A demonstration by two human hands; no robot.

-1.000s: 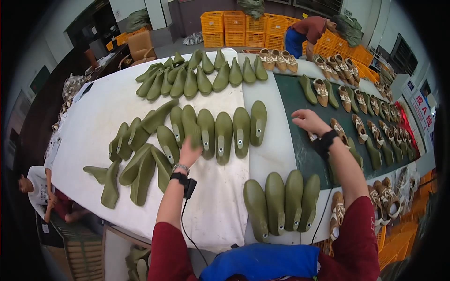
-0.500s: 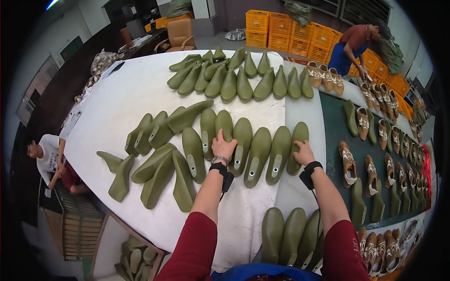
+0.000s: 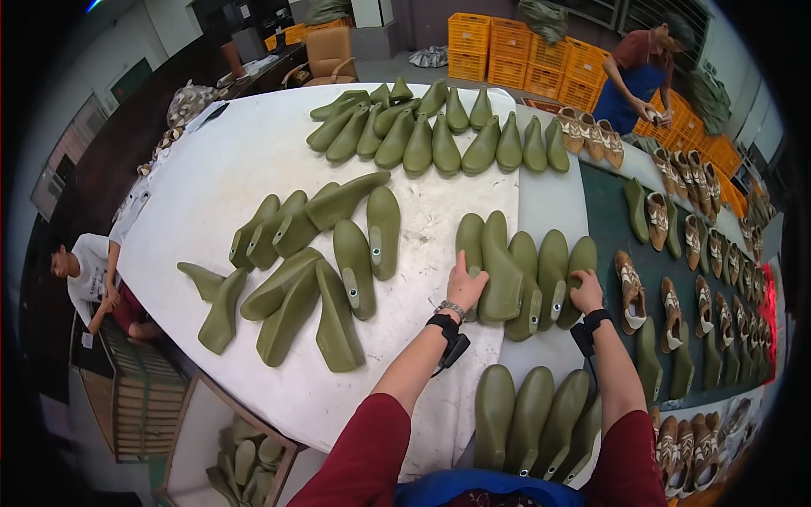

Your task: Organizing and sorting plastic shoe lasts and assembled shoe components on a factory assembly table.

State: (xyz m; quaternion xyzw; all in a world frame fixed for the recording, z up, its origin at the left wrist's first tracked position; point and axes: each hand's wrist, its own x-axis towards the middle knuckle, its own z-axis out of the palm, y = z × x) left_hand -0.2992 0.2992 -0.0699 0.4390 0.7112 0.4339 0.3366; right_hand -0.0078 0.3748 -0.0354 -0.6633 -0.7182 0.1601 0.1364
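Note:
Between my two hands stands a tight row of several olive-green shoe lasts (image 3: pixel 525 275). My left hand (image 3: pixel 465 287) presses on the leftmost last (image 3: pixel 470 239), with its index finger along the near end and the thumb toward the neighbouring last. That neighbouring last (image 3: pixel 502 283) is turned so that its broad side shows. My right hand (image 3: pixel 587 293) curls over the rightmost last (image 3: pixel 583 253); some of its fingertips are hidden. The row lies across the seam of white cloth and pale tabletop.
Loose lasts (image 3: pixel 287 291) lie on the white table (image 3: pixel 194 220) at left, with more lined up at the back (image 3: pixel 418 145) and near my body (image 3: pixel 528 414). Brown shoes (image 3: pixel 627 291) stand on a green surface at right. One co-worker (image 3: pixel 639 72) handles a shoe; another person (image 3: pixel 89 270) sits at left.
Both hands have slid right, pushing the row of lasts along. Two lasts stay behind at left, and one in the row has turned on its side. The far co-worker has lifted a shoe.

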